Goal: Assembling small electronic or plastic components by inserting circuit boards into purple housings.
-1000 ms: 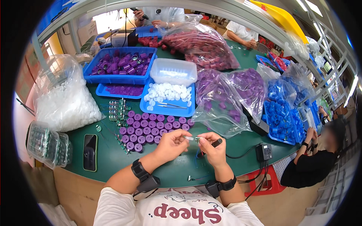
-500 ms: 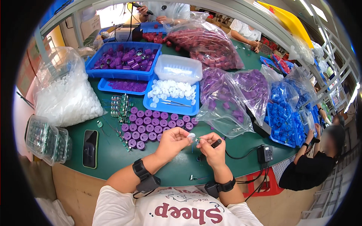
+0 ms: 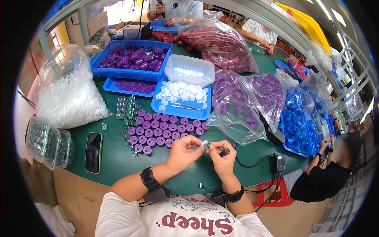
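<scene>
My left hand (image 3: 182, 153) pinches a small white translucent disc (image 3: 204, 143) by its edge, out in front of the purple caps. Close against it, my right hand (image 3: 222, 161) holds a small green circuit board (image 3: 208, 146) between thumb and fingertip. A black pen-shaped tool (image 3: 224, 153) is also tucked in the right hand's grip. Whether disc and board touch is too small to tell. Beyond my hands, rows of round purple caps (image 3: 160, 132) stand on the green table (image 3: 118, 168). A loose board with thin wires (image 3: 202, 186) lies near the table's front edge.
Blue trays (image 3: 162, 70) hold purple caps, and a blue tray (image 3: 203, 115) carries white discs and tweezers (image 3: 185, 106). Wired boards (image 3: 127, 108) lie left of the caps, near a phone (image 3: 93, 153). Bags of purple parts (image 3: 237, 106) and a black box with cables (image 3: 277, 162) stand right.
My hands have come together, bringing the white disc and the green board close to each other. The view has shifted slightly.
</scene>
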